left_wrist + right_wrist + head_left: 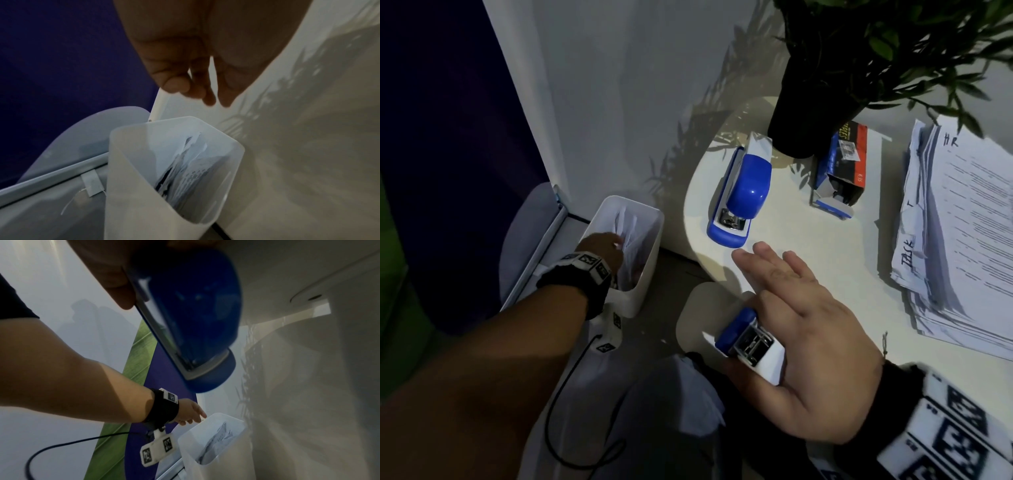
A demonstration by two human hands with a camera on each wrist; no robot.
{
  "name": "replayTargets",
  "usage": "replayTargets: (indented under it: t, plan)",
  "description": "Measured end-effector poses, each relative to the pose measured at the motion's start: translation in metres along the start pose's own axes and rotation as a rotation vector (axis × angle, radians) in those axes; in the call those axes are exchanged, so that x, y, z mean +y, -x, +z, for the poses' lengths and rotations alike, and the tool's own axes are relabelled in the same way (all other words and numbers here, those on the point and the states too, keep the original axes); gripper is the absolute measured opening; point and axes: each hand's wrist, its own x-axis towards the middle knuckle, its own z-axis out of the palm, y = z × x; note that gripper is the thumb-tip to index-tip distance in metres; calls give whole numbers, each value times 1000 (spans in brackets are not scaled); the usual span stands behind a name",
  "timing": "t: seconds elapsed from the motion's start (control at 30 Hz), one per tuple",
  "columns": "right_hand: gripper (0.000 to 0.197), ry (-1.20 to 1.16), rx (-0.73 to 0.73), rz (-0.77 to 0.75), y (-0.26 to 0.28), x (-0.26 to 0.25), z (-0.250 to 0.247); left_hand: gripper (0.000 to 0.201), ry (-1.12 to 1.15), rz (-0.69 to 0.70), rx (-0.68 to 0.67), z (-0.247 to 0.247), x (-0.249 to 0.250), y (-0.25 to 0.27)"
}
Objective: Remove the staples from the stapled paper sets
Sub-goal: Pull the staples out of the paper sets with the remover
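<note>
My left hand (602,250) hangs over a white bin (650,219) on the floor. Its fingers (191,78) are loosely curled above the bin's rim (127,162) and hold nothing. Loose paper sheets (189,162) stand inside the bin. My right hand (784,308) hovers at the table's near edge. Its thumb clamps a small blue-and-white stapler (748,342) against the palm while the fingers stay straight. The stapler (191,321) fills the right wrist view. A thick stack of printed paper sets (962,222) lies on the table's right.
On the round white table (825,246) lie a larger blue stapler (743,192) and an opened staple box (842,164). A black plant pot (808,102) stands behind them. A white wall panel rises behind the bin, and a cable trails from my left wrist.
</note>
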Motion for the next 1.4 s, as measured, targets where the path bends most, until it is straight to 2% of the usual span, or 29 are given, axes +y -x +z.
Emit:
replayTargets:
  t: [0.1, 0.2, 0.27, 0.33, 0.43, 0.53, 0.57, 0.63, 0.7, 0.77, 0.83, 0.87, 0.97, 1.0, 1.07, 1.13, 1.23, 1.3, 1.4]
  plan:
    - [56, 18, 7, -1, -2, -1, 0, 36, -154, 19, -155, -11, 8, 18]
    - [52, 50, -32, 14, -3, -2, -3, 36, -212, 30, -281, -30, 24, 46]
    - [48, 11, -60, 30, -3, -2, -4, 31, -172, -6, -402, -46, 36, 73]
    - [46, 5, -84, 37, -3, -4, -3, 24, -119, 23, -491, -68, 52, 102]
    - [62, -10, -93, 54, -7, -7, -9, 31, -4, 95, -522, -108, 83, 151]
    - [83, -299, -99, 209, -2, -5, -24, 29, 111, 285, -464, -144, 122, 199]
    - [81, -398, -54, 252, 2, -2, -27, 25, 150, 346, -401, -151, 135, 212]
    - [61, -535, 91, 338, 15, 2, -39, 15, 295, 445, -250, -156, 163, 231]
    - [41, -539, 174, 410, 34, 10, -54, 8, 456, 510, -148, -152, 190, 244]
    - [47, -455, 175, 442, 58, 23, -72, 9, 531, 566, -88, -138, 216, 252]
    - [63, -300, 156, 466, 86, 41, -91, 12, 584, 599, -76, -121, 241, 257]
    - [63, -241, 157, 487, 99, 50, -100, 13, 618, 595, -84, -112, 254, 259]
    - [33, -281, 227, 627, 134, 72, -125, 17, 686, 535, -82, -82, 286, 255]
    - [21, -335, 268, 688, 143, 80, -131, 17, 673, 506, -83, -75, 294, 251]
    - [23, -386, 302, 781, 159, 95, -141, 12, 599, 462, -131, -63, 311, 244]
    - [25, -374, 204, 871, 167, 107, -143, 11, 395, 448, -173, -58, 323, 235]
    - [37, -278, -52, 933, 174, 116, -136, 14, 114, 423, -158, -56, 336, 228]
    - [40, -243, -86, 930, 173, 116, -133, 14, 38, 400, -157, -55, 339, 223]
    - [36, -241, -69, 933, 169, 117, -137, 16, 42, 364, -149, -54, 345, 222]
